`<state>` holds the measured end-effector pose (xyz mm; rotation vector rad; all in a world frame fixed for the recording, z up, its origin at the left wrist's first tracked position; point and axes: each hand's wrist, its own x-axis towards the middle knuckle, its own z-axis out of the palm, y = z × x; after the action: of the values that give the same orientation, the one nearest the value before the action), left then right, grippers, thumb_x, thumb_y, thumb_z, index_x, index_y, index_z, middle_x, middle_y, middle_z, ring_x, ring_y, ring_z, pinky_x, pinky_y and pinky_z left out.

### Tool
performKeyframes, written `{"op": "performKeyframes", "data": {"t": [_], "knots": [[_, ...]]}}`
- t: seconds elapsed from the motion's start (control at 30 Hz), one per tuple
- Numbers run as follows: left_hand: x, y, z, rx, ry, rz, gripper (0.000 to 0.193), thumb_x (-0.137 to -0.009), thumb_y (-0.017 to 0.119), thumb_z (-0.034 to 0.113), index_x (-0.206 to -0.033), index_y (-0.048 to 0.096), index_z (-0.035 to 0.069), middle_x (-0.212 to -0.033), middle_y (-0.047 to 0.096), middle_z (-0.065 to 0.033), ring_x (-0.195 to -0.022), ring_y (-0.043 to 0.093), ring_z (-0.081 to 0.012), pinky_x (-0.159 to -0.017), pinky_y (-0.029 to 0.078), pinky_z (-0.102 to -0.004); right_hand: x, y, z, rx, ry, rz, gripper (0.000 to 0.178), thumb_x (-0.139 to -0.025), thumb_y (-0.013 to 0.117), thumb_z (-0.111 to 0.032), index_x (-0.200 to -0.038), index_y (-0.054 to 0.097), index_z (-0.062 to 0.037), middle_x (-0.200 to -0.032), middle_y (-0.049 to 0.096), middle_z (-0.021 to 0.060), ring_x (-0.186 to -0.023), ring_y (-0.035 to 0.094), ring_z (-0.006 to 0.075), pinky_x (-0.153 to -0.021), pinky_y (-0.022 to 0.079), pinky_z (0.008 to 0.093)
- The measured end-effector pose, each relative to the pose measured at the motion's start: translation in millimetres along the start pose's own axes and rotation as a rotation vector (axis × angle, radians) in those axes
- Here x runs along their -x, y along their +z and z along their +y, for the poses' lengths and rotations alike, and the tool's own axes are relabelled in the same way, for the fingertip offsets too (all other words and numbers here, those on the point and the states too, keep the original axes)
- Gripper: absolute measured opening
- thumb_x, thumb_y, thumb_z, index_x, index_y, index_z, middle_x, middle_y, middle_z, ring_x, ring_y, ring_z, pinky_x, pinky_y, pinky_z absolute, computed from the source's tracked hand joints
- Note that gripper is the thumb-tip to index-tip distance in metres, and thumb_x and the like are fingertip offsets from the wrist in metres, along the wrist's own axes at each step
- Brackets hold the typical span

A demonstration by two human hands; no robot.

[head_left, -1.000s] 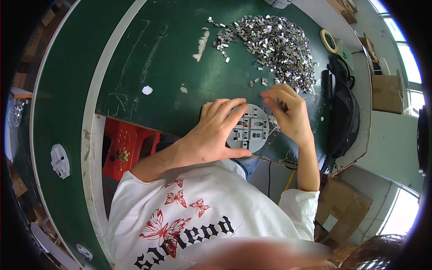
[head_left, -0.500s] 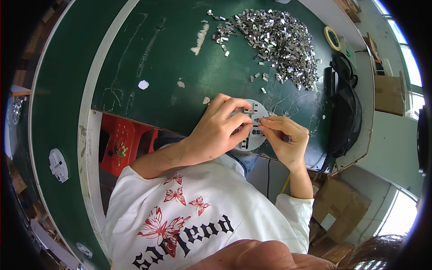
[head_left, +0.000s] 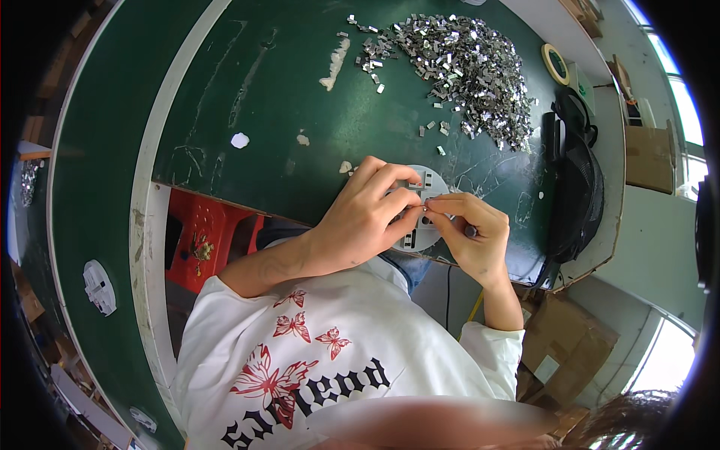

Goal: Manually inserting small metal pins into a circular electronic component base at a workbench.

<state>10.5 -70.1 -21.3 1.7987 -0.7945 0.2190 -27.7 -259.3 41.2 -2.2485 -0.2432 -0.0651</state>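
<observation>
A round light-grey plate [head_left: 433, 241] with raised blocks and dark slots lies at the table's near edge, partly hidden by my hands. My left hand [head_left: 367, 206] reaches over its left side, one finger resting near an upper block, thumb and another finger pinched together. My right hand [head_left: 478, 229] comes from the right, its thumb and forefinger meeting the left fingertips over the plate's middle. Between the fingertips glints a small metal piece [head_left: 425, 208], mostly covered. A dark round-ended stick [head_left: 471, 231] is tucked in my right hand; its kind cannot be made out.
Beyond the plate, a large heap of small shiny metal clips [head_left: 480, 82] covers the table's far right, with a few strays [head_left: 441, 150]. A black mesh bag [head_left: 577, 195] and a tape roll [head_left: 555, 64] sit along the right wall. A red stool [head_left: 199, 240] stands below left.
My right hand has shifted slightly left, bringing its fingertips against the left ones over the plate. My left hand stays nearly where it was.
</observation>
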Motion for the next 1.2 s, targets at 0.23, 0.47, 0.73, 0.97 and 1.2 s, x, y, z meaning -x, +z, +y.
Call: {"op": "performKeyframes", "data": {"t": [0.23, 0.47, 0.73, 0.97, 1.2], "knots": [[5, -6, -3, 0.043, -0.007, 0.034, 0.018, -0.076, 0.076, -0.004, -0.091, 0.068, 0.002, -0.113, 0.063, -0.0079, -0.094, 0.058, -0.0240, -0.074, 0.052, -0.0322, -8, 1, 2, 0.051, -0.109, -0.044, 0.016, -0.081, 0.072, 0.009, -0.093, 0.071, -0.0013, -0.093, 0.070, 0.0071, -0.063, 0.058, 0.0097, -0.050, 0.043, 0.0218], [8, -11, -5, 0.045, -0.042, 0.041, 0.018, -0.075, 0.077, -0.005, -0.090, 0.068, 0.001, -0.110, 0.064, -0.0085, -0.090, 0.062, -0.0231, -0.075, 0.053, -0.0323, -13, 5, 4, 0.160, -0.204, -0.123, 0.016, -0.080, 0.069, 0.010, -0.093, 0.066, -0.0005, -0.092, 0.067, 0.0112, -0.068, 0.066, 0.0223, -0.056, 0.052, 0.0309], [5, -13, -5, 0.000, -0.014, 0.063, 0.018, -0.074, 0.078, -0.005, -0.088, 0.067, 0.000, -0.105, 0.065, -0.0083, -0.089, 0.062, -0.0237, -0.072, 0.053, -0.0329, -29, 4, -15, 0.263, -0.101, -0.298, 0.014, -0.080, 0.069, 0.009, -0.093, 0.065, 0.0026, -0.090, 0.065, 0.0130, -0.071, 0.068, 0.0275, -0.063, 0.055, 0.0330], [4, -11, -7, 0.006, -0.008, 0.076, 0.018, -0.074, 0.078, -0.005, -0.086, 0.066, 0.000, -0.104, 0.065, -0.0085, -0.088, 0.062, -0.0246, -0.070, 0.051, -0.0331, -27, 3, -7, 0.179, -0.078, -0.251, 0.013, -0.080, 0.068, 0.008, -0.091, 0.064, 0.0036, -0.090, 0.064, 0.0132, -0.070, 0.067, 0.0280, -0.061, 0.054, 0.0348], [8, -11, -6, 0.018, -0.032, 0.063, 0.018, -0.074, 0.078, -0.005, -0.086, 0.066, 0.000, -0.104, 0.065, -0.0084, -0.087, 0.061, -0.0242, -0.069, 0.051, -0.0327, -21, 8, -9, 0.200, -0.085, -0.227, 0.014, -0.080, 0.069, 0.008, -0.092, 0.063, 0.0034, -0.090, 0.064, 0.0137, -0.070, 0.065, 0.0281, -0.060, 0.052, 0.0363]]}}
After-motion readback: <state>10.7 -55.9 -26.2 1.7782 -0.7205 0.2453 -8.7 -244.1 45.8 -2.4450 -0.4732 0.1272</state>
